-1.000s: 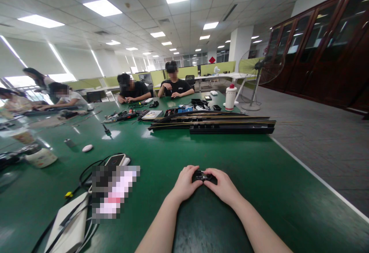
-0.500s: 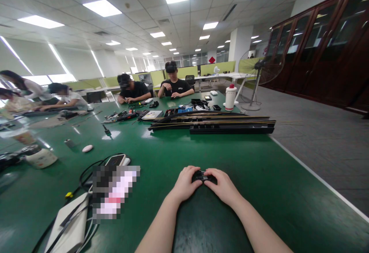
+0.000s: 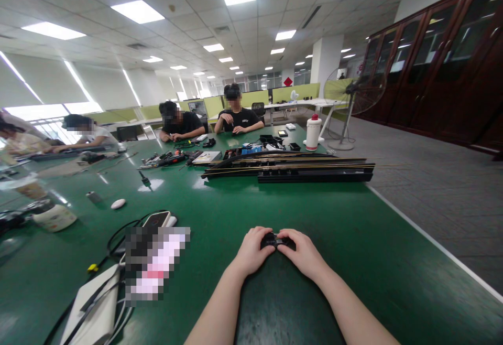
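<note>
Between my two hands is a small black part (image 3: 271, 239), low over the green table (image 3: 220, 219). My left hand (image 3: 254, 250) grips its left end, with the thumb on the near side and the fingers curled over the far side. At the right end my right hand (image 3: 302, 250) has the same kind of pinch. My thumbs nearly meet at the middle of the part. Fingers cover much of it, so its exact kind does not show.
Long black rails (image 3: 314, 173) with thin brass-coloured rods lie across the table ahead. To the left are a white box (image 3: 92, 308) with cables, a blurred-out phone-like item (image 3: 157, 263) and a white oval object (image 3: 118, 204). Several people sit beyond; a white bottle (image 3: 313, 134) stands far right.
Both hands keep their hold on the black part with hardly any movement. At far left, a person who was leaning over has shifted mostly out of view.
</note>
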The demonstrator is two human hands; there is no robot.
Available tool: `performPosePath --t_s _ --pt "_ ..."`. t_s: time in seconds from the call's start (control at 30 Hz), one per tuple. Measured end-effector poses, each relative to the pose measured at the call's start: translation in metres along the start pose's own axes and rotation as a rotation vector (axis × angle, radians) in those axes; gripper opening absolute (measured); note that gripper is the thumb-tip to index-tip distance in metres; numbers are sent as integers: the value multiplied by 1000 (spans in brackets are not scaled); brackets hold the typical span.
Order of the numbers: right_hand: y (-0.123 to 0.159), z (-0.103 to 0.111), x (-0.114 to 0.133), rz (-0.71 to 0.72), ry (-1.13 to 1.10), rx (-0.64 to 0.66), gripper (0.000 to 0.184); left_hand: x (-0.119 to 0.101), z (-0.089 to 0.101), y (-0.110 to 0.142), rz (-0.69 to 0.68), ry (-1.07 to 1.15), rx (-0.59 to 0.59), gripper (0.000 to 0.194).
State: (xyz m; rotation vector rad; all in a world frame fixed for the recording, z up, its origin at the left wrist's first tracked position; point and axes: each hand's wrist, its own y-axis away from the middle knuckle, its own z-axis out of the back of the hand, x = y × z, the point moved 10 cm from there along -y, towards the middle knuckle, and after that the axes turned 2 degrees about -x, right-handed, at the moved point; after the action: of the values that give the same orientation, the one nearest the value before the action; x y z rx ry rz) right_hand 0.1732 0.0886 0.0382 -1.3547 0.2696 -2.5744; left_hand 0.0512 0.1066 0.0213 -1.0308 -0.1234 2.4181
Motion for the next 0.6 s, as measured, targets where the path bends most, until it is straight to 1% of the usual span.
performPosePath --t_s 0.27,0.43,0.6 --pt "0 7 -10 -125 -132 -55 22 -2 2 0 8 -2 3 40" --pt "-3 14 -12 -118 -211 -104 22 -3 2 0 19 -9 14 40" --pt "-4 20 -22 -139 -349 -182 27 -2 2 0 20 -12 10 42"
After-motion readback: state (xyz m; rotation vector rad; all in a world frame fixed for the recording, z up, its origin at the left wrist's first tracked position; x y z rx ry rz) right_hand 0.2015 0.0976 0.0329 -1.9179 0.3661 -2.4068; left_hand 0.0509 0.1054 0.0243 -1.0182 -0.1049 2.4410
